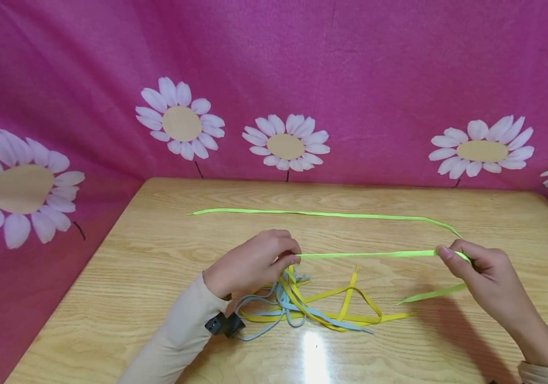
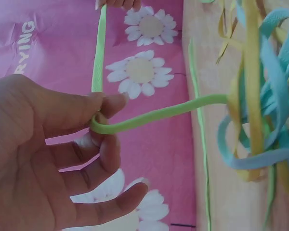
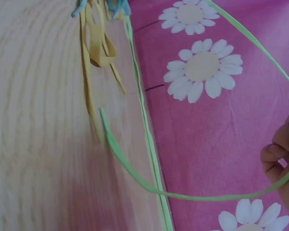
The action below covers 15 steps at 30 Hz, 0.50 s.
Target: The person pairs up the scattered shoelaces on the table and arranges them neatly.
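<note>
Green lace (image 1: 365, 255), one: stretched above the bench (image 1: 149, 256) between two hands held apart; left hand (image 1: 257, 260) pinches it, right hand (image 1: 487, 272) grips it, loose end hanging. Yellow laces (image 1: 348, 296) and blue laces (image 1: 282, 296): tangled, near left hand. Second green lace (image 1: 322, 214): lies lengthwise, farther back.

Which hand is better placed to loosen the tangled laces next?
Probably the left hand: it pinches a green lace close above the tangle of yellow and blue laces, and the lace runs from there toward it. The right hand grips that lace well away from the tangle.
</note>
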Tool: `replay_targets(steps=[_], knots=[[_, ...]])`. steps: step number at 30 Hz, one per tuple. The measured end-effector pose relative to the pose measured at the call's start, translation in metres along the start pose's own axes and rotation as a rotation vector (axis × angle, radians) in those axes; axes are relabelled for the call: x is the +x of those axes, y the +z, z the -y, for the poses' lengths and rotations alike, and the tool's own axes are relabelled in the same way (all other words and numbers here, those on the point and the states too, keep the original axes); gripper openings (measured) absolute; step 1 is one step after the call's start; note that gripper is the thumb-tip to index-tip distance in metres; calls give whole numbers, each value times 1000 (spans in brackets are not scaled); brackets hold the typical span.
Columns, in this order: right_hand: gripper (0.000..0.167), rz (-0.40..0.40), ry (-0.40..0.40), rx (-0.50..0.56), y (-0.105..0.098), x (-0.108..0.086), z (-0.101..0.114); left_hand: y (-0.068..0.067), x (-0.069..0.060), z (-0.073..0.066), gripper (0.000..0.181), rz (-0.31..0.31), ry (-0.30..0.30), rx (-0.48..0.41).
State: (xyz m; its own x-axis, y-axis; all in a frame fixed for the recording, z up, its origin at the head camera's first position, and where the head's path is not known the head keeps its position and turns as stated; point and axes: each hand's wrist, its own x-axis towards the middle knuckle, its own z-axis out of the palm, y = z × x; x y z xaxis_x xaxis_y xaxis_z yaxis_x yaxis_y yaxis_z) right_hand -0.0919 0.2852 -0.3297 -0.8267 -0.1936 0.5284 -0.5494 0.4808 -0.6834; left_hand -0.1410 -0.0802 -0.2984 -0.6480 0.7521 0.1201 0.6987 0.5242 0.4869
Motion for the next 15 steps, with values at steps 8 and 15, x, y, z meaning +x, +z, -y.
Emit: replay_targets(steps=[8,15], knots=[[32,4,61,-13,-17,0,-2,-19,-6,10,5,-120,31,59],[31,88,32,-2,-33,1,-9,-39,-20,22,5,-172,-48,84]])
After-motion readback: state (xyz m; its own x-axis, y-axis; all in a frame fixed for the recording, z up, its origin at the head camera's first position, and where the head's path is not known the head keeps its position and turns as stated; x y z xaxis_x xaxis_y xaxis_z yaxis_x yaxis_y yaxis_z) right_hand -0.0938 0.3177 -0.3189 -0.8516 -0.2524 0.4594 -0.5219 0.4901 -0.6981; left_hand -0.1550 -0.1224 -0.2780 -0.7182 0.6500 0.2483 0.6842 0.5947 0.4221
